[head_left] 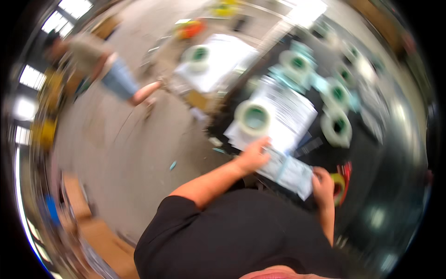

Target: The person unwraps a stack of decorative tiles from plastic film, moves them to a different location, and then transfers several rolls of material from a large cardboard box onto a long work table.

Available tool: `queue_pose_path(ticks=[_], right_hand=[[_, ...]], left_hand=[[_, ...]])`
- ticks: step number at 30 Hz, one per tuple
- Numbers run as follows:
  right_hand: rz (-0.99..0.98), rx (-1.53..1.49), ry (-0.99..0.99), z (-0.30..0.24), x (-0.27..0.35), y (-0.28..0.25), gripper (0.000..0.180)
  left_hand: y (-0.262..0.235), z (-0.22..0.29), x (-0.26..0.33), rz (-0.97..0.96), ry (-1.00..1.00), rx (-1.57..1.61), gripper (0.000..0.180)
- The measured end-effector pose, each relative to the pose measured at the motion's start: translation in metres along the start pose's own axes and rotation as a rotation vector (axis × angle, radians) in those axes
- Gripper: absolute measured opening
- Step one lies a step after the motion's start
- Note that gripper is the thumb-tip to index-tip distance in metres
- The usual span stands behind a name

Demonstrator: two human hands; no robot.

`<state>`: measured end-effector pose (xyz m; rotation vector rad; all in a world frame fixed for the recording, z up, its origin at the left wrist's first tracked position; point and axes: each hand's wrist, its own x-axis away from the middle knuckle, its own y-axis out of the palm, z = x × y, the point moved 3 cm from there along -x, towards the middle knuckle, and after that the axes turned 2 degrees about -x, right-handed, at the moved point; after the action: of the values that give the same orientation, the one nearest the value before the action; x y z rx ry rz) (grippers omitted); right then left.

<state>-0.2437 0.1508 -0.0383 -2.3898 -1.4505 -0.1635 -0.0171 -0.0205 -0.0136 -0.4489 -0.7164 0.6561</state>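
Both my hands hold a flat, pale blue-and-white packet [287,173] with a bluish band across its middle, low over the near edge of a black table. My left hand [253,156] is closed on its left end, beside a stack of printed sheets [290,109]. At the opposite end, my right hand [324,187] pinches the packet's right edge. A white roll of tape [241,122] with a green core rests on the sheets, just beyond my left hand. Near my right hand lies a red-and-yellow ring-shaped roll [340,186]. Motion blur hides the packet's details.
Several white rolls [336,129] with green cores stand farther back on the black table [371,181]. Pale blue wrapping [283,79] lies among them. Left of the table, a person [100,63] is on the floor area. Cardboard boxes [104,244] sit at lower left.
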Motion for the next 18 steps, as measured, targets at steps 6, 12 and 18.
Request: queue_pose_path(ticks=[6, 12, 18], right_hand=[[0.018, 0.638, -0.096, -0.017, -0.067, -0.147, 0.033], [-0.12, 0.124, 0.33, -0.02, -0.087, -0.138, 0.093], [-0.207, 0.874, -0.295, -0.073, -0.101, -0.094, 0.063]], left_hand=[[0.021, 0.029, -0.064, 0.599, 0.467, 0.312, 0.063], [-0.17, -0.124, 0.205, 1.993, -0.36, 0.456, 0.093], [-0.143, -0.177, 0.465, 2.806, -0.056, 0.488, 0.095]])
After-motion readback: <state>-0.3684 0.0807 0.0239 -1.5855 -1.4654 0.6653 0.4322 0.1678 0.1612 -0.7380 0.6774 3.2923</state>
